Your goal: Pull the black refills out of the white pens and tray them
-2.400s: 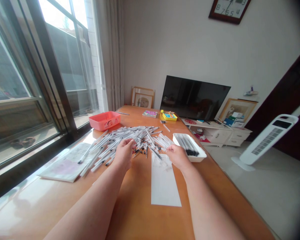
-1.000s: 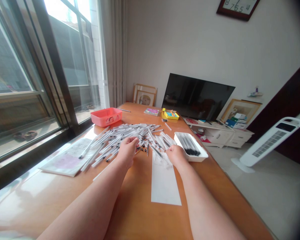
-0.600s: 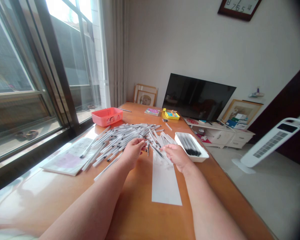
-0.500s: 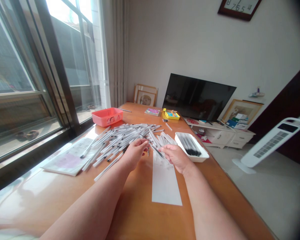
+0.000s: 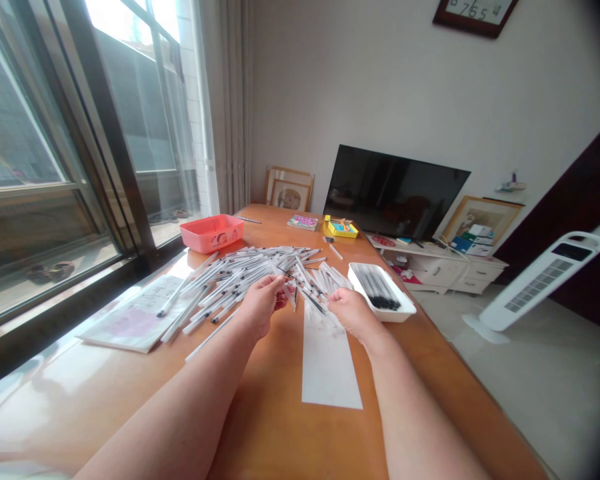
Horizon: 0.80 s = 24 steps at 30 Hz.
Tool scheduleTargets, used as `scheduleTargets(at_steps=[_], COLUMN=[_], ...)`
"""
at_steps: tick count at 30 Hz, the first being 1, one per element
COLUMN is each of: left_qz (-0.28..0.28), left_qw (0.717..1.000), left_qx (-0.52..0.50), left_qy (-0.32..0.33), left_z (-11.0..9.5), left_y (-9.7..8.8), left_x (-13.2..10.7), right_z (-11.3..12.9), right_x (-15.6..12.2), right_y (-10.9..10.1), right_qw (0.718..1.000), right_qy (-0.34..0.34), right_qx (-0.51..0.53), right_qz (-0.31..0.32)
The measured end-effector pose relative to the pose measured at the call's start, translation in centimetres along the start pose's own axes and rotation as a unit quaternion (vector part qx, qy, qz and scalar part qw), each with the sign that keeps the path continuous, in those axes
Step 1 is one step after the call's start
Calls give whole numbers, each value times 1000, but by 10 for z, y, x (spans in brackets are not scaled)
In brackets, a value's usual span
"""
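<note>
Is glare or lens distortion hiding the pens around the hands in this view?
Head view: the window is blown out and glare washes the table's near-left surface; the wide lens bends straight lines and darkens corners. The pile of pens, left hand and right hand stay clear, though single tips blur.

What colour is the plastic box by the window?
The plastic box is coral pink, shown best in the head view.
</note>
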State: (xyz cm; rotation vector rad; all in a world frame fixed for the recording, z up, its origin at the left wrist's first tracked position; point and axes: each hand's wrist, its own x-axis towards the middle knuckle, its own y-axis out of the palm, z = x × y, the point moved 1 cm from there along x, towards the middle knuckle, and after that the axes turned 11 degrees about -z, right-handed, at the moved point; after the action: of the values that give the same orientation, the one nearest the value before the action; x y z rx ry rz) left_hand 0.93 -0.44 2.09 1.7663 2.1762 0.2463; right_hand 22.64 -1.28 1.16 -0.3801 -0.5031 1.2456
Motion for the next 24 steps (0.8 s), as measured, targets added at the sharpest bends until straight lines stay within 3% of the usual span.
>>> scheduleTargets(at_steps=[10, 15, 24], left_qz=[-27, -24, 0], left_qw=[1000, 1000, 999], left_qx=[13, 18, 37], left_qy=[10, 6, -4], left_z=[1, 1, 5], left_y=[-4, -3, -2], left_x=[3, 2, 3], right_z=[-5, -3, -5], right_x=[7, 8, 11], right_y=[20, 23, 23], right_qw=[971, 965, 970], right_qy=[-50, -27, -53], right_qx=[-234, -260, -235], right_qz=[-20, -18, -20])
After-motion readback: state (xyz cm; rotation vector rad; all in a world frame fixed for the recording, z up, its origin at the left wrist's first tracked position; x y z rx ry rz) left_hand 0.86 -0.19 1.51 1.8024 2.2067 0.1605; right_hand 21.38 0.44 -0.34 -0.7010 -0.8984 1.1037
